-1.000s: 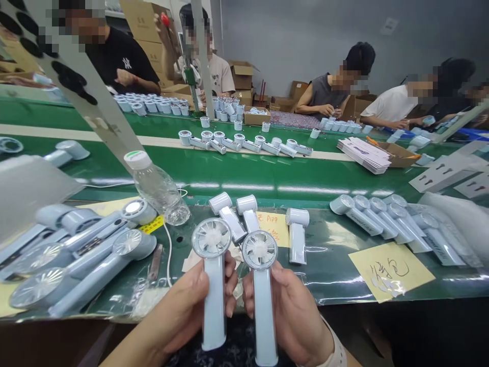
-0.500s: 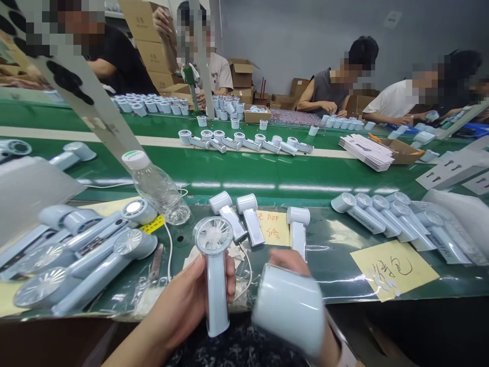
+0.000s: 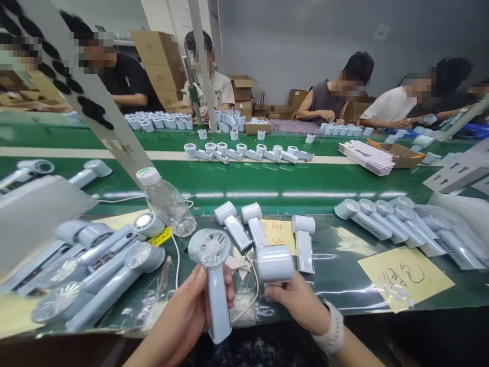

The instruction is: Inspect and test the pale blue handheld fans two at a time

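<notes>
The left hand [image 3: 191, 300] has its grip closed round the handle of a pale-blue handheld fan [image 3: 216, 285], which stands nearly upright above the near edge, its round, radially ribbed face turned to the viewer. The right hand [image 3: 301, 300] is closed beneath the smooth drum-shaped head of a second fan [image 3: 275, 263], turned sideways; its handle is hidden.

Just beyond, three more fans [image 3: 237, 232] lie on the green tabletop [image 3: 332, 290]. A yellow note [image 3: 280, 232] among them reads "APP" in red, with a character below. To the right lies a row of fans [image 3: 372, 227], at least six, some with dark lettering too blurred to read; nearer is a second yellow note [image 3: 407, 275], handwritten, ending in "包". A pile of fans [image 3: 110, 290], at least five, fills the left beside one clear bottle [image 3: 166, 201]. On the far green belt [image 3: 267, 181] lie seven fans [image 3: 244, 154]; beyond them stand four loose cups [image 3: 234, 135].
</notes>
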Demonstrator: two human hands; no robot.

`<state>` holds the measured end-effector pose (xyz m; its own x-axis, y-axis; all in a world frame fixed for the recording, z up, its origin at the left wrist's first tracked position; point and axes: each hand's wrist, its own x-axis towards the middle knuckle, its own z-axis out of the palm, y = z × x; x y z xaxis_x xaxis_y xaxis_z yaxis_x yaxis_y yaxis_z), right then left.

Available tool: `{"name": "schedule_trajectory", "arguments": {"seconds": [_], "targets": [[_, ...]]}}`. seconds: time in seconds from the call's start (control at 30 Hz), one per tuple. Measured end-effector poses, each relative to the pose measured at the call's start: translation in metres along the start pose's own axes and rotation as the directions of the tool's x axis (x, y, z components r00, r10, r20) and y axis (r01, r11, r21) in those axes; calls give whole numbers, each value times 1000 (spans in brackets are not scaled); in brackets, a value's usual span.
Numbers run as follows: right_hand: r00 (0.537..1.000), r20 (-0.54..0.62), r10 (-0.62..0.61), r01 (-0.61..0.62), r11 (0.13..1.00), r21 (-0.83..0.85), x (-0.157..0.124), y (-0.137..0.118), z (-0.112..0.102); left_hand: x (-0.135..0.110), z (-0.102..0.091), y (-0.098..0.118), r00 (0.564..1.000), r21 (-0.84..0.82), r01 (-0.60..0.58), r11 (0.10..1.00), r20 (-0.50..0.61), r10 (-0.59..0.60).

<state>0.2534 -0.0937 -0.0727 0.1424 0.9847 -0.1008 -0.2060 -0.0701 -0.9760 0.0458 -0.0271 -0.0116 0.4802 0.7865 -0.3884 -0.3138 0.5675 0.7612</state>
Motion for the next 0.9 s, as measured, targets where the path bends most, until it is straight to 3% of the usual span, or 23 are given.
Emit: {"name": "schedule_trajectory", "arguments": {"seconds": [0.17, 0.27, 0.37, 0.47, 0.57, 0.9], "targets": [[1000, 11, 26, -28, 986, 165, 8, 12, -4, 1, -3, -2, 998, 52, -56, 997, -36, 58], [998, 29, 63, -69, 948, 311, 10, 10, 2, 2, -3, -3, 998, 48, -57, 997, 31, 55], [989, 140, 56, -119, 856, 503, 6, -8, 10, 1, -2, -6, 985, 34, -91, 995, 151, 85], [959, 280, -35, -175, 706, 687, 1, -28, 16, -2, 1, -7, 978, 44, -96, 994, 190, 86], [943, 325, -69, -205, 648, 734, -3, -36, 23, -4, 3, -6, 981, 60, -55, 997, 187, 43], [930, 362, -56, -255, 609, 751, -4, -32, 34, -2, -3, -3, 991, 9, -29, 1000, 134, 27]]}}
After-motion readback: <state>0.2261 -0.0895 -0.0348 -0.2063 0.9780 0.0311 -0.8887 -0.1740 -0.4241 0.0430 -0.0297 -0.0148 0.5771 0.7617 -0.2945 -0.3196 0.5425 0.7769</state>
